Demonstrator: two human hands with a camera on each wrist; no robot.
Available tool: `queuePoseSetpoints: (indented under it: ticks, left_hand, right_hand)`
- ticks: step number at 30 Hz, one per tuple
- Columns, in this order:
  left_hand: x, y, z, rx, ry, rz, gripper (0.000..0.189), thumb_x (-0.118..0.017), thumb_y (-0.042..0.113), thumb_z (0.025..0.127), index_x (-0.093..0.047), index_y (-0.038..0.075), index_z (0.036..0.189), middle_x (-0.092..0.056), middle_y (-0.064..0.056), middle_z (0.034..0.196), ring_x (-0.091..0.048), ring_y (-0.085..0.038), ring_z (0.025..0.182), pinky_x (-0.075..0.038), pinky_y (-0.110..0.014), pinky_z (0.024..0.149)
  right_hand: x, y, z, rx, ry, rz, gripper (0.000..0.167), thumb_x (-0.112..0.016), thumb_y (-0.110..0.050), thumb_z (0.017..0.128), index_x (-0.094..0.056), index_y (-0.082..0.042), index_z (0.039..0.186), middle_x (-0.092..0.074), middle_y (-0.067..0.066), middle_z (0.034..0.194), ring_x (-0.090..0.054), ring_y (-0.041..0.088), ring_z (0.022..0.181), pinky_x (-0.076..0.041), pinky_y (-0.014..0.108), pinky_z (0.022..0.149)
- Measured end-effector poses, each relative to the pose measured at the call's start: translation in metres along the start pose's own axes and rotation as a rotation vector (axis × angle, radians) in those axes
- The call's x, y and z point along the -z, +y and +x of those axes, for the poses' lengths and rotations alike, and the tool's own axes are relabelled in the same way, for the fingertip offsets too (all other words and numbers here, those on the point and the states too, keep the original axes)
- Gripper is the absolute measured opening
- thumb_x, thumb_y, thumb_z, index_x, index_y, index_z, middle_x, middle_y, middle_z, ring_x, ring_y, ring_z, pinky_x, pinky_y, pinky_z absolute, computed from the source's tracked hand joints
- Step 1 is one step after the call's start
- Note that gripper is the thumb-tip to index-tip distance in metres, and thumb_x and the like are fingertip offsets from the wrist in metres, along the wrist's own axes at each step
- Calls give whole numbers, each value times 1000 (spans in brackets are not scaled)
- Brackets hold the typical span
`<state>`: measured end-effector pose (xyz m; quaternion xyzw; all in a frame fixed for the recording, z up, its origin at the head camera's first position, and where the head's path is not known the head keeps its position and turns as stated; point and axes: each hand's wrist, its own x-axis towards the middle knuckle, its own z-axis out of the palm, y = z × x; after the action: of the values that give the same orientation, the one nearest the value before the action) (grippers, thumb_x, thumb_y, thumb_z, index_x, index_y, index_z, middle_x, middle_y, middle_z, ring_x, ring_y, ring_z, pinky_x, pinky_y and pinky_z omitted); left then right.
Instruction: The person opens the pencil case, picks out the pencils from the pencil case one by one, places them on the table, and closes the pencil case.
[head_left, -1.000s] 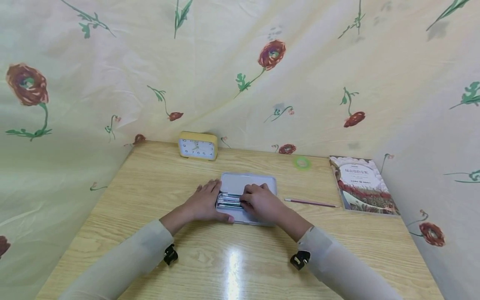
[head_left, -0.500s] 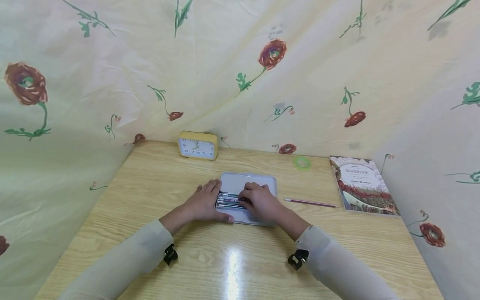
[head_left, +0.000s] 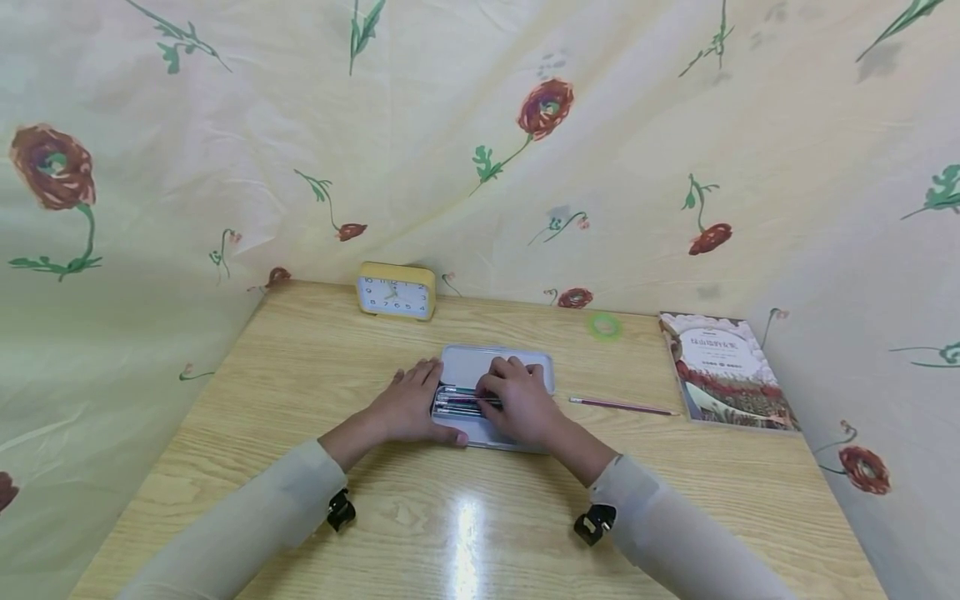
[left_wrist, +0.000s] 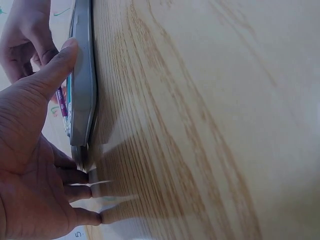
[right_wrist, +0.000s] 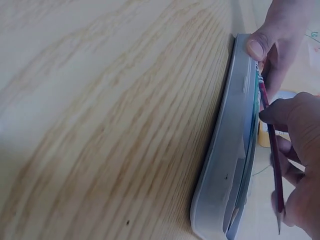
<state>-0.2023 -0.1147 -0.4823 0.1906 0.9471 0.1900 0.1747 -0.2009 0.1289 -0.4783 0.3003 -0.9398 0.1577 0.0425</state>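
A pale grey metal pencil case (head_left: pixel 468 362) lies open on the wooden table, several pencils (head_left: pixel 454 410) inside it. My left hand (head_left: pixel 408 406) rests against the case's left end. Its thumb lies straight along the near rim, and the other fingers stretch past the end onto the table, as the left wrist view shows. Above the case, my right hand (head_left: pixel 521 404) pinches a dark red pencil (right_wrist: pixel 273 150) between thumb and fingers. In the right wrist view that pencil is slightly tilted, its sharpened tip toward the camera and its far end near my left thumb.
Another dark red pencil (head_left: pixel 622 406) lies on the table (head_left: pixel 405 508) right of the case. Farther right is a book (head_left: pixel 731 367) with a flowery cover. A green tape ring (head_left: pixel 592 326) and a yellow clock (head_left: pixel 396 293) are at the back, before a flowered curtain (head_left: pixel 420 167).
My right hand has shifted slightly left and away from me, and the pinched pencil now shows above the others in the case. My left hand and the case have stayed put.
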Motion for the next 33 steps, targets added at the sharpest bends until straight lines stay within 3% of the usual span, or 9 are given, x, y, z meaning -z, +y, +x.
queuePoseSetpoints:
  ticks: [8,18,25,33]
  left_hand:
    - [-1,0,-1,-5,6,-8,142,-82,80,82,-14,-1,176,-17,-21,185,-14,-40,174,-15,-63,140]
    - [-1,0,-1,-1,4,-23,142,-84,79,82,-13,1,177,-16,-19,186,-12,-39,174,-12,-62,141]
    - [-1,0,0,-12,3,-25,141,-84,77,82,-13,-1,176,-16,-20,186,-13,-40,174,-13,-63,141]
    - [-1,1,-3,-9,0,-12,141,-84,78,82,-14,-1,176,-17,-20,185,-14,-41,174,-14,-63,140]
  right_hand:
    - [8,8,-12,58,109,-99,11,-84,-23,98,-81,-24,108,-63,-4,102,-53,20,97,-48,62,95]
    - [16,33,-36,120,215,-218,19,-92,-20,92,-79,-21,106,-64,-2,100,-53,23,94,-53,63,91]
    - [29,57,-57,105,268,-211,20,-95,-14,88,-80,-18,101,-66,1,97,-56,24,90,-53,68,88]
    - [43,95,-87,24,315,-181,20,-94,-7,85,-80,-16,96,-64,1,94,-53,26,87,-48,72,86]
